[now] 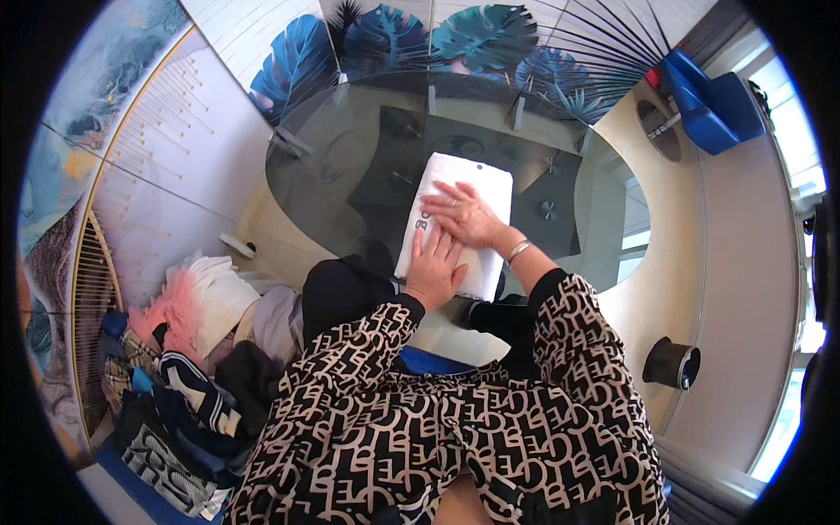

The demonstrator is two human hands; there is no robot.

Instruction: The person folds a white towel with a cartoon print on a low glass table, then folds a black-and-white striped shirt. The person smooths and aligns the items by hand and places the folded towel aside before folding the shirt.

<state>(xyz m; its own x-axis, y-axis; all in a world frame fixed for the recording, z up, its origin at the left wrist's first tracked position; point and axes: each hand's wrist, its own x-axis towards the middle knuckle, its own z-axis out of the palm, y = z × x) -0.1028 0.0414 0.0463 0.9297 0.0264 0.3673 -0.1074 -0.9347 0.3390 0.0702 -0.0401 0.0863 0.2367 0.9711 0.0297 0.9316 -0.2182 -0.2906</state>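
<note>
A white folded garment (459, 172) lies as a neat rectangle on the dark glass table (315, 190), close to the edge on my side. It bears dark printed lettering, partly hidden under my fingers. My right hand (464, 213) rests flat across its middle, fingers spread, with a ring on one finger and a bracelet at the wrist. My left hand (434, 266) lies palm down on the lower left part of the cloth, its fingertips by the right hand. Neither hand grips the fabric.
At my left is a heap of clothes (216, 348) with pink and white tulle (174, 302). A blue chair (712, 105) stands far right, and a dark waste bin (671, 364) is on the floor at right. Leaf-painted wall panels (387, 39) rise behind the table.
</note>
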